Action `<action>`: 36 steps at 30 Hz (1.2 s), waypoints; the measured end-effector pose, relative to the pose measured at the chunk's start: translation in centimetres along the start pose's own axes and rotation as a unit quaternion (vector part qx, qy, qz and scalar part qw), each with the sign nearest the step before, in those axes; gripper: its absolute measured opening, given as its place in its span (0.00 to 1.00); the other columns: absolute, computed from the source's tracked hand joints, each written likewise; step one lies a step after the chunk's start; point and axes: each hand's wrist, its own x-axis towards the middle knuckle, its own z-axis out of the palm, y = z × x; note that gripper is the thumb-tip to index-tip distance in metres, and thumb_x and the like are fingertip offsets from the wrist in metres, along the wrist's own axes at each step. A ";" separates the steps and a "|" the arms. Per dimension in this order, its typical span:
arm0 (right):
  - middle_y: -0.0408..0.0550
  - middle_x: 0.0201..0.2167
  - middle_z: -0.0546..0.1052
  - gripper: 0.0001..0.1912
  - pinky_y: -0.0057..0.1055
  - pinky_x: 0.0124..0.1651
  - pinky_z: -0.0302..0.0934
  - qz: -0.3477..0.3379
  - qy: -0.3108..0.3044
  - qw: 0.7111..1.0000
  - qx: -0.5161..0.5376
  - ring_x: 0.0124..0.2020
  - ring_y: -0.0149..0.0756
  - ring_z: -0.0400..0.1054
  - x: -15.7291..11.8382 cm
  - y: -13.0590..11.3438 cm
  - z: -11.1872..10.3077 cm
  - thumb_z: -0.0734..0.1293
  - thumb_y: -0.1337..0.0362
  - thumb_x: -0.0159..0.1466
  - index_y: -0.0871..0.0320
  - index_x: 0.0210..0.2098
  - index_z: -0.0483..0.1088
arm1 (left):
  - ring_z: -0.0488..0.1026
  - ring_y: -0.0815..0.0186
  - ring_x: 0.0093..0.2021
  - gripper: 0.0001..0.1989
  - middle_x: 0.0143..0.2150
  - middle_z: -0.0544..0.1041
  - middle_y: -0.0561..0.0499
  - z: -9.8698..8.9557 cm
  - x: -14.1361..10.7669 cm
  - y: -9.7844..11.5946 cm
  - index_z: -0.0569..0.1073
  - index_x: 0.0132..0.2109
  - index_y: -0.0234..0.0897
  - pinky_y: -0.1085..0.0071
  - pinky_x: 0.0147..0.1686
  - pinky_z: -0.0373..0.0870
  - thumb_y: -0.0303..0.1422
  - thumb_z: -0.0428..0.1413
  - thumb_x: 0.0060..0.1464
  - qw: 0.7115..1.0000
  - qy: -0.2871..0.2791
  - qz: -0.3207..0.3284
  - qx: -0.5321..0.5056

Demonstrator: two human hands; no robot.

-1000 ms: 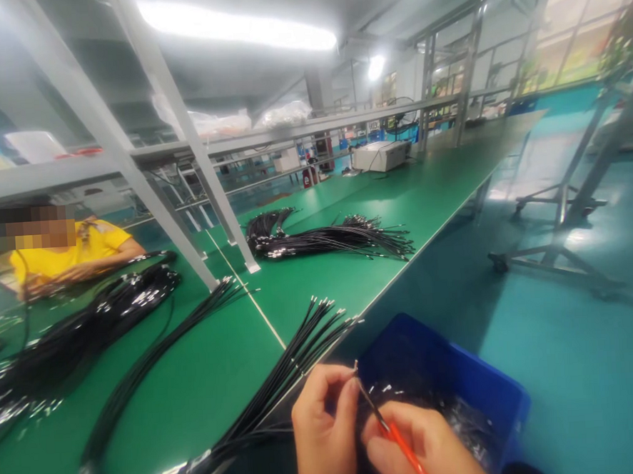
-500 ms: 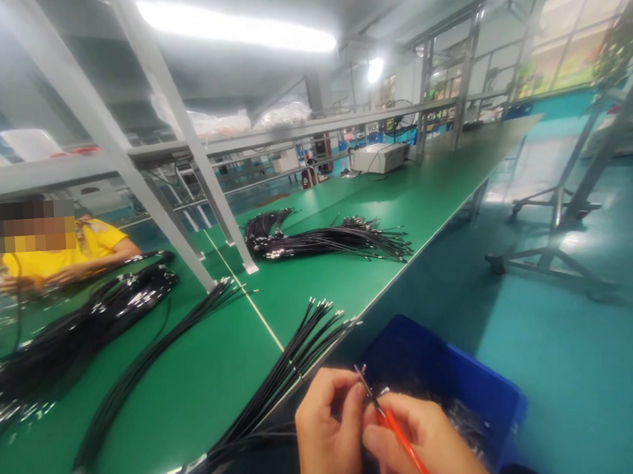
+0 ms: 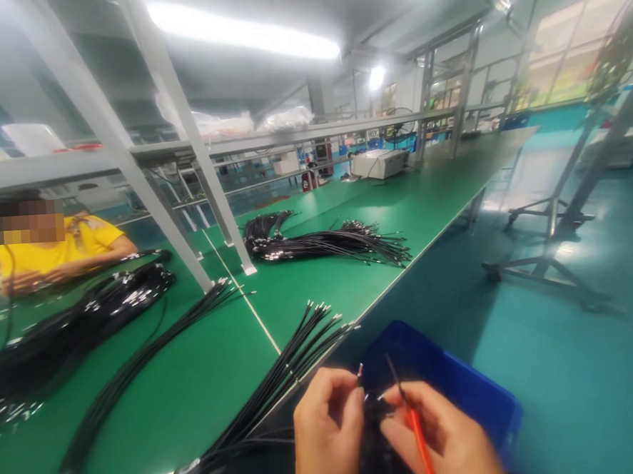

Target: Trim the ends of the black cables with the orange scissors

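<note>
Near the bottom centre, my left hand (image 3: 328,426) pinches a thin black cable whose pale cable end (image 3: 360,370) sticks up past the fingertips. Beside it, my right hand (image 3: 446,429) is closed around a red-handled tool (image 3: 421,441) with a slender dark metal tip pointing up and forward; its exact kind is unclear. A small pale bit shows at the right fingertips, too small to name. The tool tip stands apart from the cable end. A bundle of black cables (image 3: 272,383) with light tips lies on the green table (image 3: 197,394), left of my hands.
Below my hands stands a blue bin (image 3: 459,378), its contents mostly hidden. More black cable bundles (image 3: 322,242) lie on the table. Grey shelf posts (image 3: 213,172) rise from it. A co-worker in a yellow top (image 3: 99,239) sits at left. A wheeled metal stand (image 3: 543,259) is at right.
My right hand has moved right with the red-handled tool, away from my left hand. The tool tip has left the cable end, which my left hand still pinches.
</note>
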 end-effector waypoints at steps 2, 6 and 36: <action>0.42 0.23 0.75 0.14 0.28 0.29 0.65 -0.048 0.057 0.997 0.029 0.25 0.36 0.70 0.6 0.2 0.3 0.71 0.56 0.48 0.55 0.32 0.70 | 0.72 0.66 0.26 0.04 0.26 0.74 0.53 -0.1 -0.1 0.1 0.73 0.31 0.38 0.75 0.26 0.69 0.28 0.53 0.52 1.000 -0.013 -0.003 -0.001; 0.43 0.26 0.77 0.13 0.27 0.29 0.68 -0.136 0.092 0.986 0.019 0.26 0.36 0.73 2.1 0.2 1.3 0.71 0.57 0.52 0.53 0.35 0.70 | 0.70 0.67 0.26 0.05 0.25 0.73 0.54 0.0 -0.3 0.5 0.72 0.30 0.37 0.75 0.26 0.67 0.28 0.52 0.52 0.999 -0.034 -0.005 0.015; 0.41 0.25 0.71 0.18 0.27 0.28 0.59 -0.022 0.029 0.984 0.177 0.25 0.33 0.64 1.6 -1.2 -0.6 0.74 0.55 0.49 0.54 0.36 0.71 | 0.67 0.68 0.28 0.04 0.25 0.72 0.55 0.0 1.0 0.8 0.70 0.28 0.37 0.74 0.30 0.64 0.31 0.54 0.49 0.955 -0.128 -0.149 -0.223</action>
